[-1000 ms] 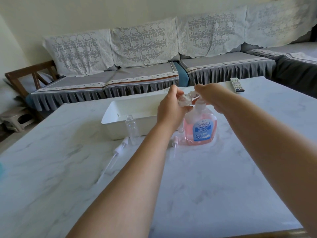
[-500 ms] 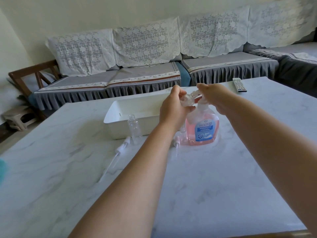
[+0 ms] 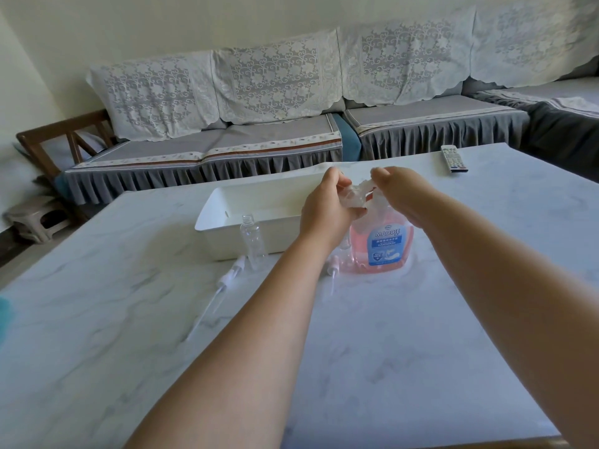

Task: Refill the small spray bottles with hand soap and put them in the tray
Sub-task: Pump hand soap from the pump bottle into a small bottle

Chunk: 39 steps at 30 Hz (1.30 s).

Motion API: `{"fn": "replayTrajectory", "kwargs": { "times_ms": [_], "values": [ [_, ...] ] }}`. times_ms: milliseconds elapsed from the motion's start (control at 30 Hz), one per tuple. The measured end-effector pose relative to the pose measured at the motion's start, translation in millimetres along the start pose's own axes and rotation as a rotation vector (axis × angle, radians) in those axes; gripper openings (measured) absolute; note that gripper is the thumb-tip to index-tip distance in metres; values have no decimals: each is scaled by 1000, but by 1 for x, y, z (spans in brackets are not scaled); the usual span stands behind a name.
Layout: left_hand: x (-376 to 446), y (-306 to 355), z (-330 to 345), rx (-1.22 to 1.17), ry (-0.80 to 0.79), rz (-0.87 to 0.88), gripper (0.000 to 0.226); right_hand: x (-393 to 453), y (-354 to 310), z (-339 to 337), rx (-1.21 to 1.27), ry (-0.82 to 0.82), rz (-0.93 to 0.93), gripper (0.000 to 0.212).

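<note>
A pink hand soap bottle [image 3: 385, 244] with a blue label stands on the marble table. My left hand [image 3: 327, 205] and my right hand [image 3: 402, 196] meet over its pump top, both pinching a crumpled clear plastic piece [image 3: 356, 197] that hides the pump. I cannot tell whether it is a wrapper. One small clear spray bottle [image 3: 253, 241] stands uncapped in front of the white tray [image 3: 259, 196]. Two spray pump heads with tubes lie on the table, one [image 3: 227, 278] left of my left arm and one [image 3: 334, 265] beside the soap bottle.
A remote control [image 3: 453, 158] lies at the table's far right. A grey sofa with lace covers [image 3: 275, 92] runs behind the table. A wooden chair [image 3: 58, 137] and a low stool [image 3: 35, 218] stand at the far left.
My hands stay at the pump top and have drawn slightly apart, stretching the clear plastic between them. The soap bottle and small bottle have not moved.
</note>
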State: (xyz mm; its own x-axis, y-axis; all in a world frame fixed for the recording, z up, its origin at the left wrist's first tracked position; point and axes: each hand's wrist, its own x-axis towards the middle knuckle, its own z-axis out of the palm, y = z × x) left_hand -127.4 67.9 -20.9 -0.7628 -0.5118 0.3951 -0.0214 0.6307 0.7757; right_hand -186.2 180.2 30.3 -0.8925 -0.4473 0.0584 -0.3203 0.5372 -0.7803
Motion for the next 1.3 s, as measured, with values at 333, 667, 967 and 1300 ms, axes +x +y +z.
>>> {"fn": "replayTrajectory", "kwargs": {
  "times_ms": [333,667,967,1300],
  "values": [
    [5,9,-2,-48,46,28,43,9,-7,-9,292,3,166,39],
    [7,1,0,-41,27,17,42,9,-4,-6,204,-21,105,37],
    [5,0,3,-89,19,0,41,1,-2,-5,231,-14,75,40],
    [6,7,1,-77,53,13,42,5,-5,-12,167,-38,72,27]
  ]
}}
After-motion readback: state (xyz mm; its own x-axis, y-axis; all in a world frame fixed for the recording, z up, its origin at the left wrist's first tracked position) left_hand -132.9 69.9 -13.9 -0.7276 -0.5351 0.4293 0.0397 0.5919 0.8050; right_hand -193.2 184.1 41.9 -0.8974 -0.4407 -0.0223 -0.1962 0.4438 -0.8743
